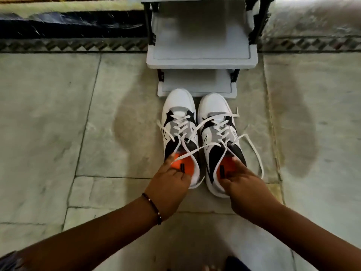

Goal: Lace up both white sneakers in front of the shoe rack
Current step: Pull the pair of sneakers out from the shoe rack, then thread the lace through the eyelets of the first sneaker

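Note:
Two white sneakers with black and grey panels and orange insoles stand side by side on the floor, toes against the shoe rack (201, 63). My left hand (170, 182) grips the heel of the left sneaker (178, 106), fingers inside the opening. My right hand (242, 180) holds the heel of the right sneaker (214, 106) the same way. Both shoes have white laces threaded through the eyelets, untied. The loose lace ends (256, 153) sprawl over the shoes and onto the floor, some crossing from one shoe to the other.
The grey shoe rack with black posts has bare shelves. Pale stone floor tiles (58, 124) spread to both sides, with a patterned border strip (74, 45) and a dark mat (68, 24) at the far left. A dark stain (297, 124) marks the floor to the right.

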